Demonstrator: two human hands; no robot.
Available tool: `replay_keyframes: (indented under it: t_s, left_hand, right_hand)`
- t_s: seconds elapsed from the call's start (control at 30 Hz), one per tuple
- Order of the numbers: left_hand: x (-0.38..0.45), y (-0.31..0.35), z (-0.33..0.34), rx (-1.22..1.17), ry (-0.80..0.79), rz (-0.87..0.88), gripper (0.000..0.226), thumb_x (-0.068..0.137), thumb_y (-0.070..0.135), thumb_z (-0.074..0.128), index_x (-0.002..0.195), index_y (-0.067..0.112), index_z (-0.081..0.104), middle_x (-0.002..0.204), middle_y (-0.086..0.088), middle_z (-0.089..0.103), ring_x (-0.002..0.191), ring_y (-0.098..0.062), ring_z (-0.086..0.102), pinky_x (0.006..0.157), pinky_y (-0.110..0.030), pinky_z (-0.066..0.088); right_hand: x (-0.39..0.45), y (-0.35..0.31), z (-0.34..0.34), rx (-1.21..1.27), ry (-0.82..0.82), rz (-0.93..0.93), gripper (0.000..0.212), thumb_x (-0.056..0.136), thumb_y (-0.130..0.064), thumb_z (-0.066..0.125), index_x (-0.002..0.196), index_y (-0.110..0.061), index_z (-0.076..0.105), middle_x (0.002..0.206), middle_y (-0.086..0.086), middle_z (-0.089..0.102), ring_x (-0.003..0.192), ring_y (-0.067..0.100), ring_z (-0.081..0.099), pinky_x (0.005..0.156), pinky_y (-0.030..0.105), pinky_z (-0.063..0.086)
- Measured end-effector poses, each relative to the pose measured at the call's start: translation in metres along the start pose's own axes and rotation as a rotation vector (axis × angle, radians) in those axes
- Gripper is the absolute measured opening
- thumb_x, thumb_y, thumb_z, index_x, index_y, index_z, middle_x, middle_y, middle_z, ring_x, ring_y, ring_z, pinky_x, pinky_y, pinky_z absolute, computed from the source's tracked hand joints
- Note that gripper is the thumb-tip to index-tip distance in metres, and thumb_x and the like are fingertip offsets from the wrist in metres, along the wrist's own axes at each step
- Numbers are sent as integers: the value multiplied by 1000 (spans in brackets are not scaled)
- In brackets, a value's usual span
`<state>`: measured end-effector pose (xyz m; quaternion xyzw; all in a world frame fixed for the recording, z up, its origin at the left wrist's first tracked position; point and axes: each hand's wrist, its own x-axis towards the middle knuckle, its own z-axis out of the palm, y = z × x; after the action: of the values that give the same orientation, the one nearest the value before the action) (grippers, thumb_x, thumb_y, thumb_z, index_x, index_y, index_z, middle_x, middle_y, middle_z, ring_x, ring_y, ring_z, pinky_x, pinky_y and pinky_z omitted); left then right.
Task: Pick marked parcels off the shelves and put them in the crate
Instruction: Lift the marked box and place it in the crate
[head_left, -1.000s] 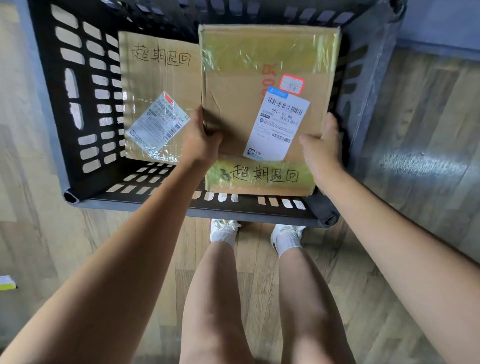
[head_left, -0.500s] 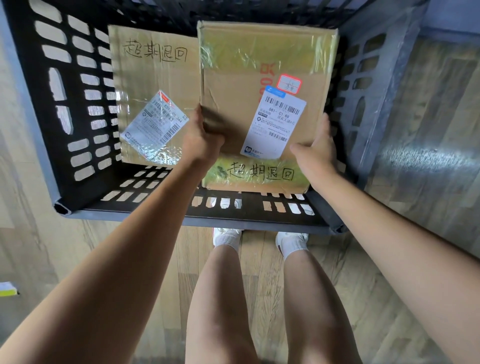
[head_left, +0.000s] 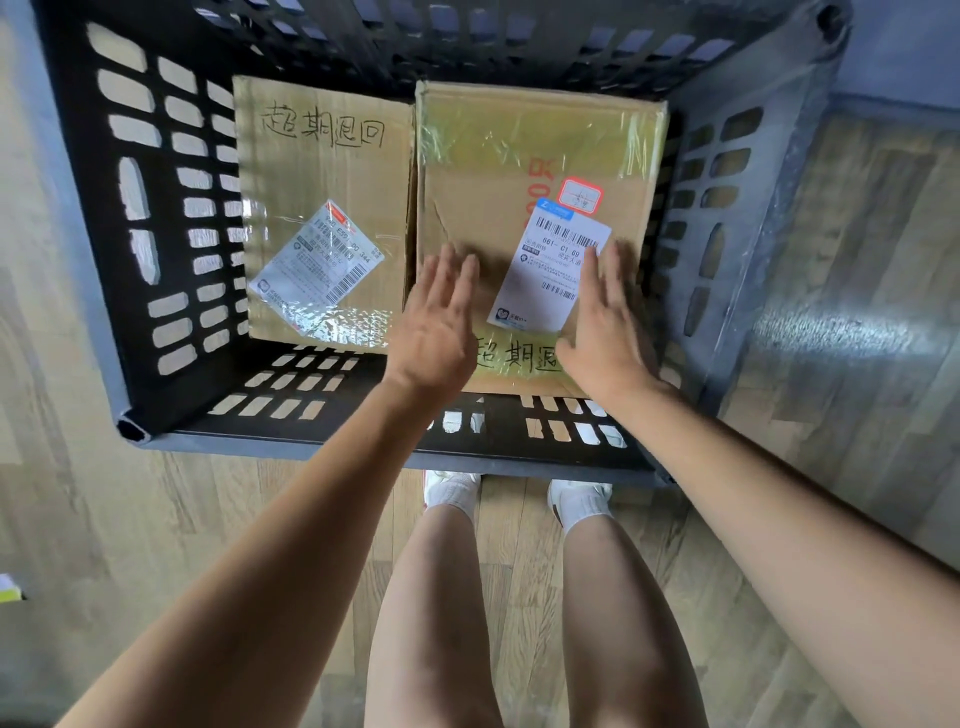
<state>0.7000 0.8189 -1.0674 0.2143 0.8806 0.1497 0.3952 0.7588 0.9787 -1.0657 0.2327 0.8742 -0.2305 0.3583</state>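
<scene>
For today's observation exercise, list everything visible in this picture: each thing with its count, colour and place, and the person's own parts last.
crate: one, dark slotted plastic, on the floor ahead of the feet.
parcels: two, brown cardboard, side by side inside the crate; left parcel, right parcel.
shipping labels: two, white; one on each parcel.
red-edged sticker: one, on the right parcel.
floor: grey-brown wood planks.
yellow-white object: one, at the left edge, unclear.
shoes: two, white.
left hand: open, over the right parcel.
right hand: open, over the right parcel.
</scene>
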Motion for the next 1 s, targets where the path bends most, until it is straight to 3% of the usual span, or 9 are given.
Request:
replay_keyframes:
  t_s: [0.13,0.3,0.53,0.87,1.0]
  left_hand:
    - [6,-5,15,245,-215,-53,61,94,9,27,147,0,-3,154,-23,-13,142,-36,-15,118,-40,-8]
    - [4,0,22,342,-210,-67,58,96,11,21,147,1,-5,152,-25,-18,140,-40,-17,117,-45,-6]
    - [-12,8,16,272,-216,-94,59,97,14,21,148,6,-7,154,-17,-20,142,-31,-18,116,-37,-8]
    - [-29,17,-3,154,-170,-124,64,93,12,28,147,4,-5,155,-18,-12,144,-28,-13,119,-37,-2]
    - [-40,32,-44,151,-109,-107,71,92,16,38,147,1,-5,157,-18,-4,145,-27,-8,118,-34,-3]
  right_hand:
    - [4,-2,11,-67,-140,-7,92,83,-5,58,146,-2,-9,155,15,-16,144,25,-11,114,27,-5]
    - [2,4,13,-121,-132,-27,90,83,0,55,146,-3,-9,154,12,-21,144,23,-14,114,26,-6]
    - [-10,6,8,-233,-175,16,80,87,5,41,144,-2,-14,153,14,-25,142,27,-18,117,34,-2]
    - [-33,-2,-10,-142,-157,4,82,89,-8,49,145,-1,-10,155,16,-17,144,27,-14,118,35,-3]
    - [-58,-18,-37,-43,-47,-9,83,88,-7,52,146,-2,-7,155,13,-15,145,26,-5,119,35,3]
